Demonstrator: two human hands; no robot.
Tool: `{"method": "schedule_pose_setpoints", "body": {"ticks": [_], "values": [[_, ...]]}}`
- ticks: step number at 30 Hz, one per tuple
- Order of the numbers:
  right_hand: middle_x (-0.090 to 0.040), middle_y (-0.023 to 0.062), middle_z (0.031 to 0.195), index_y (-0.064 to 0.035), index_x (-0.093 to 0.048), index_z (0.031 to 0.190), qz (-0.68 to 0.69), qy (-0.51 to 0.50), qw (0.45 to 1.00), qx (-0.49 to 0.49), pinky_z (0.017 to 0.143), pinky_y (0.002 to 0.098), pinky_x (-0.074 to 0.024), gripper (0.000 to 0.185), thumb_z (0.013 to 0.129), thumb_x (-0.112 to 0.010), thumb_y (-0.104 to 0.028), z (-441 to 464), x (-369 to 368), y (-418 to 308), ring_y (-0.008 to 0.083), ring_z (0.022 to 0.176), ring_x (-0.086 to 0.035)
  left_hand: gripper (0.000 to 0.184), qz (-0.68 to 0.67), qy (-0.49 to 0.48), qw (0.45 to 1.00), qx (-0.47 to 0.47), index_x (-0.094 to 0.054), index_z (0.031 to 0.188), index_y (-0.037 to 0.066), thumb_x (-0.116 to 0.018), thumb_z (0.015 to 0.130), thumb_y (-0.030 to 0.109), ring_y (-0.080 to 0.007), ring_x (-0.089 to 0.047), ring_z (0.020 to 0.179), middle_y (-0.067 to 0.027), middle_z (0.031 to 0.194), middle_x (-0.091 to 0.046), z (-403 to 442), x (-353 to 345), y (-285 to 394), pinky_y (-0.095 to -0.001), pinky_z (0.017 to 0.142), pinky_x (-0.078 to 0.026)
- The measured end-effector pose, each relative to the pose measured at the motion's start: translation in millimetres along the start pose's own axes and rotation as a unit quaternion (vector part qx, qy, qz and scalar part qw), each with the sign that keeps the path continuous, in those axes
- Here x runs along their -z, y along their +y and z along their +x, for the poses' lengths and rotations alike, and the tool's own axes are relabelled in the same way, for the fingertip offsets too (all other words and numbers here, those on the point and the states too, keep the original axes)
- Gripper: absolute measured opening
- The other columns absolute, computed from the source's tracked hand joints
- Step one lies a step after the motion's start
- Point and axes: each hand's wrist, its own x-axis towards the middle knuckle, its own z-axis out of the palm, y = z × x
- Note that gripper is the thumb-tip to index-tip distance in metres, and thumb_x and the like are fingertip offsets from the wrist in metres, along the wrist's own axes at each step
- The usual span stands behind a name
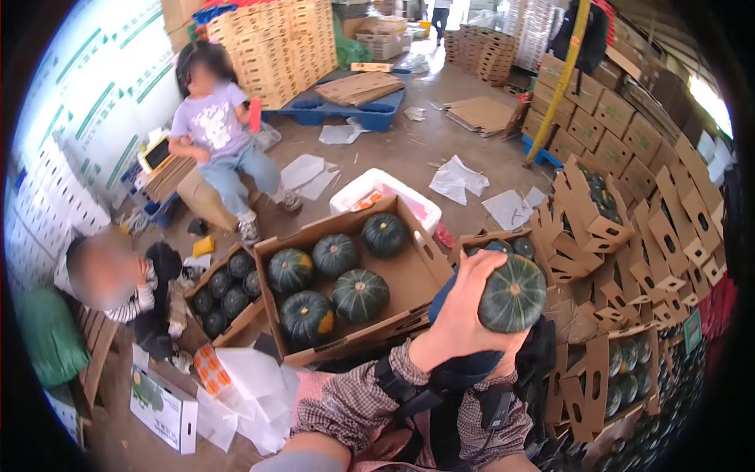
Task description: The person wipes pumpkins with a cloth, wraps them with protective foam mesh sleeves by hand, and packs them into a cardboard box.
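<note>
Head view: the forearms extend forward, with the left hand (448,324) wrapped around the left side of the pumpkin (513,293) and the right hand (510,355) partly hidden below it; the hands clamp it right of the open box (407,277), stem toward the camera. The box contains five pumpkins (360,296); the smaller carton (250,316) beside it also contains pumpkins, and the white tub (429,214) contains orange labels (367,201).

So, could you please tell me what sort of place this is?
Probably a produce packing shed or warehouse: kabocha-type squashes sit in an open cardboard box, and stacked cartons line the right side.
</note>
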Motion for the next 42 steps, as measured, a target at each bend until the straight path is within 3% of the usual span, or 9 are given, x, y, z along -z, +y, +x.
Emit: {"method": "schedule_pose_setpoints", "body": {"ticks": [9,14,17,24,28,34,37,39,42], "values": [[-0.047,0.0135,0.138,-0.0012,-0.038,0.14,-0.256,0.077,0.963,-0.027,0.107,0.039,-0.0396,0.064,0.094,-0.053,-0.043,-12.1,-27.9,19.5,0.0258,0.126,-0.048,0.081,0.12,0.023,0.992,-0.033,-0.048,0.126,0.006,-0.084,0.055,0.022,-0.046,-0.041,0.124,-0.025,0.131,-0.041,-5.2,37.8,-12.6,-0.0498,0.106,-0.035],[-0.065,0.0057,0.075,-0.0065,-0.063,0.098,-0.419,0.177,0.88,-0.134,0.047,0.0273,-0.0477,0.046,0.095,-0.051,-0.051,-1.6,-24.3,35.8,0.0151,0.055,-0.06,0.08,0.176,0.065,0.981,0.043,-0.046,0.123,0.004,-0.084,0.055,0.022,-0.045,-0.043,0.119,-0.0249,0.129,-0.041,-12.1,60.4,-31.7,-0.0465,0.1,-0.04],[-0.063,0.0072,0.069,-0.0066,-0.062,0.091,-0.41,0.204,0.881,-0.118,0.048,0.0282,-0.0482,0.048,0.096,-0.048,-0.052,1.0,-27.4,31.6,0.0164,0.052,-0.058,0.076,0.223,0.146,0.953,0.143,-0.044,0.119,0.0,-0.083,0.057,0.02,-0.0418,-0.044,0.116,-0.0247,0.121,-0.045,-20.4,65.5,-46.4,-0.0449,0.099,-0.041],[-0.064,0.009,0.077,-0.0054,-0.063,0.095,-0.222,0.193,0.955,-0.03,0.061,0.0321,-0.0511,0.053,0.096,-0.043,-0.055,4.5,-37.0,-1.8,0.0198,0.068,-0.061,0.055,0.499,-0.058,0.859,0.103,-0.052,0.114,0.007,-0.078,0.071,0.029,-0.0389,-0.052,0.102,-0.0199,0.105,-0.055,-52.1,113.5,-49.0,-0.0469,0.089,-0.045],[-0.067,0.0071,0.101,-0.0052,-0.063,0.11,-0.164,0.143,0.976,-0.017,0.081,0.0373,-0.0523,0.05,0.097,-0.044,-0.05,0.1,-27.7,-20.1,0.023,0.089,-0.064,0.078,0.564,-0.264,0.687,0.375,-0.053,0.117,0.016,-0.085,0.053,0.048,-0.0396,-0.053,0.102,-0.0194,0.106,-0.056,-58.6,191.9,0.7,-0.0507,0.082,-0.048],[-0.057,0.0093,0.129,-0.0063,-0.051,0.133,-0.192,0.158,0.968,-0.035,0.1,0.0429,-0.0436,0.057,0.098,-0.042,-0.051,2.3,2.9,-19.7,0.0263,0.116,-0.056,0.092,0.496,-0.351,0.707,0.361,-0.039,0.135,0.015,-0.082,0.06,0.049,-0.0432,-0.056,0.104,-0.0232,0.114,-0.056,-81.8,226.6,-7.7,-0.0479,0.091,-0.046],[-0.057,0.0157,0.126,-0.0052,-0.049,0.131,-0.055,0.084,0.992,-0.077,0.101,0.0474,-0.0415,0.066,0.095,-0.04,-0.06,-1.6,-12.1,-28.4,0.0315,0.115,-0.055,0.076,0.156,-0.074,0.912,0.372,-0.04,0.134,0.014,-0.075,0.072,0.038,-0.0348,-0.059,0.106,-0.0203,0.116,-0.058,-75.8,230.1,-2.7,-0.0437,0.09,-0.049],[-0.058,0.0215,0.124,-0.0034,-0.049,0.132,-0.027,0.05,0.996,-0.069,0.101,0.0483,-0.0416,0.069,0.096,-0.036,-0.061,-8.7,-39.3,-28.4,0.035,0.114,-0.055,0.069,-0.269,0.088,0.884,0.373,-0.04,0.138,0.006,-0.06,0.081,0.04,-0.0335,-0.055,0.118,-0.018,0.127,-0.056,-80.3,226.3,6.5,-0.0462,0.104,-0.042],[-0.057,0.0248,0.125,-0.0031,-0.049,0.131,-0.035,0.027,0.997,-0.062,0.101,0.0486,-0.0422,0.068,0.096,-0.037,-0.06,-7.7,-36.5,-26.2,0.0359,0.115,-0.055,0.071,-0.468,0.189,0.806,0.309,-0.041,0.138,0.003,-0.05,0.083,0.047,-0.0414,-0.05,0.123,-0.0217,0.133,-0.051,-76.9,200.0,28.0,-0.0538,0.106,-0.038]]}}
